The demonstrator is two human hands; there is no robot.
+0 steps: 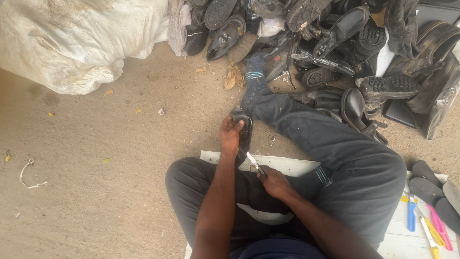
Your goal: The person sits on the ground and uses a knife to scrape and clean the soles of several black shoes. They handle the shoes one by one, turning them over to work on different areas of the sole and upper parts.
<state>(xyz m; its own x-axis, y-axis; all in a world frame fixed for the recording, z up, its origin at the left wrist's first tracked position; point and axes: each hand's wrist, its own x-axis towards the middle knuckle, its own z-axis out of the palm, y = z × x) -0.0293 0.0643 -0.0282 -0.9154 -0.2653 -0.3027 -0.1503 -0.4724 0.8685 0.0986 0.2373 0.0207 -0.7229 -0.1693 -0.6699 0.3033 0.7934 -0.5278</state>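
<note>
We see a black shoe (243, 132), a blue sock (254, 79) with teal stripes, dark grey trousers (335, 144), and a white sack (76, 41).

Bare forearms, dark grey trousers (354, 158), and dark blue socks (255, 72) banded with teal stripes.

Sandy ground (120, 158) carrying white sack (76, 43), heap of black shoes (335, 43), white board (287, 165), dry leaves (233, 76), scrap of white string (28, 173).
</note>
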